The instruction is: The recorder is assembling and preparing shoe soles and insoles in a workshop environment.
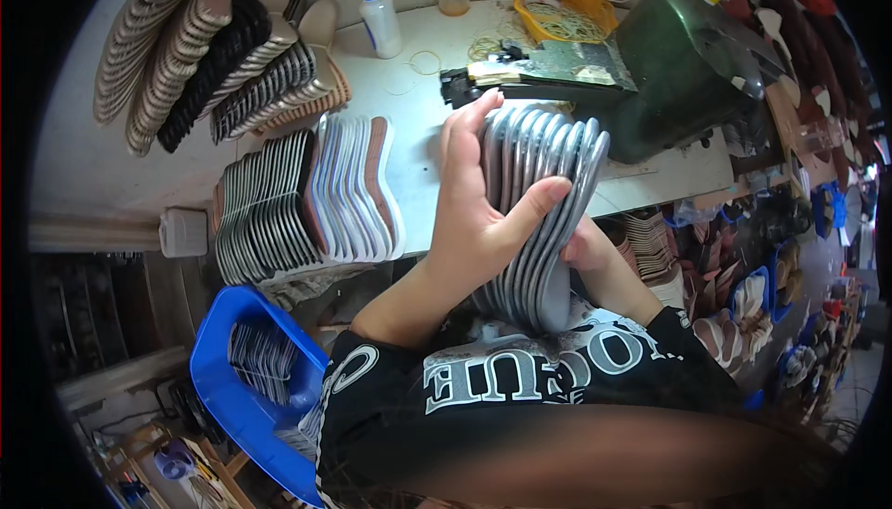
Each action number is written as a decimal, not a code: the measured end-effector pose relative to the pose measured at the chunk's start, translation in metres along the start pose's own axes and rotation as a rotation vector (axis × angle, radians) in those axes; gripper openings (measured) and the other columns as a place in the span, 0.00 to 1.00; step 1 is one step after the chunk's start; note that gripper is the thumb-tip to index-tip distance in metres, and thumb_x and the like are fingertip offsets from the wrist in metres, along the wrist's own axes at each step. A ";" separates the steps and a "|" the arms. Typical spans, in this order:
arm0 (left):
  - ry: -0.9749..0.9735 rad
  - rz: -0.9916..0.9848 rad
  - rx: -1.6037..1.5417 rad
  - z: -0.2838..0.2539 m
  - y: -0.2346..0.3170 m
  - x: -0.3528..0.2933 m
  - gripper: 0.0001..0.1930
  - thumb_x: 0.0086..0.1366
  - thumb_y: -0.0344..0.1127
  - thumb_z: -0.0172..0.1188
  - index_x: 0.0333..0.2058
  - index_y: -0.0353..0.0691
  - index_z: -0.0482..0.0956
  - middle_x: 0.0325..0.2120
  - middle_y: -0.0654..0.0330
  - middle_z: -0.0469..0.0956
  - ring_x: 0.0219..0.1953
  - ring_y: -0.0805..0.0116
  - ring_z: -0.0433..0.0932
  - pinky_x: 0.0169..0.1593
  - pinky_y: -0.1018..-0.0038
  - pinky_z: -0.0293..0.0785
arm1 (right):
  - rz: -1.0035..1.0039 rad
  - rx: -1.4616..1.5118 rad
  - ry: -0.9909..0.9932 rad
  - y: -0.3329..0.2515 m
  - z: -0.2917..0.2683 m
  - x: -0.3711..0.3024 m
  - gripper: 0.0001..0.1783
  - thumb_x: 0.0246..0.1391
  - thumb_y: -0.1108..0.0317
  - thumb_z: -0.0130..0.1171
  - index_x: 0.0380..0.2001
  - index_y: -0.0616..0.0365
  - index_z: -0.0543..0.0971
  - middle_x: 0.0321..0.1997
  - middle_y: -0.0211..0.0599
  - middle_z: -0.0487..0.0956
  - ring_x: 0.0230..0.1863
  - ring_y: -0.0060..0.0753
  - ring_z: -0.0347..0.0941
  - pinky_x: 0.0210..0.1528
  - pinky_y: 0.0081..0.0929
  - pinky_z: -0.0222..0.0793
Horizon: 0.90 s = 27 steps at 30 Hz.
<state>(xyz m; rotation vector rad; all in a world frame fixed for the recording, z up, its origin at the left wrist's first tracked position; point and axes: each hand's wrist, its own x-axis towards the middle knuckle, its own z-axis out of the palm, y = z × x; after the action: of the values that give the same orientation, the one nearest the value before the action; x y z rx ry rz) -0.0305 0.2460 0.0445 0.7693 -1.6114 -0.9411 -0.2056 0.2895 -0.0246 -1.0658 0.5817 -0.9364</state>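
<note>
The left hand point(478, 216) gripped a stack point(550, 151) of grey soles, fingers along its left side and thumb laid across the edges, while the right hand point(585, 244) held it from the lower right, most of those fingers hidden behind it. The stack was in the air at the near side of the table point(418, 110), just before the shirt point(506, 374). Good handling seemed to call for even pressure from both sides, firm enough that no sole slipped out, with the thumb evening the edges and the right hand backing the outermost sole; the far ends looked slightly fanned, so a loose grip risked the stack splaying. Its long axis ran from the shirt toward the table's back, leaning a little right at the far end; the soles stood on edge, side by side, rounded ends pointing away from the person. Which ends were toes could not be told for certain. Below the table's left front lay a blue basket point(212, 356) with more soles in it. A dark row point(265, 202) and a white row point(348, 189) of soles lined the table's left front; a green machine point(683, 63) stood at its right, and a white bottle point(380, 26) and a yellow basket point(527, 19) at its back.
</note>
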 end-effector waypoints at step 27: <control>0.037 -0.542 0.562 -0.088 -0.156 -0.017 0.31 0.65 0.45 0.52 0.58 0.25 0.62 0.55 0.36 0.66 0.59 0.45 0.66 0.61 0.65 0.60 | 0.080 -0.883 0.339 0.062 -0.044 0.127 0.26 0.61 0.55 0.48 0.53 0.66 0.71 0.51 0.58 0.75 0.54 0.52 0.71 0.58 0.35 0.62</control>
<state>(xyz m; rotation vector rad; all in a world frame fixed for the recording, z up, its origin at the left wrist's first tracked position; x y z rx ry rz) 0.0614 0.1692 -0.0891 1.6620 -1.6834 -0.8297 -0.1543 0.1705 -0.0955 -1.6523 1.3861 -0.7955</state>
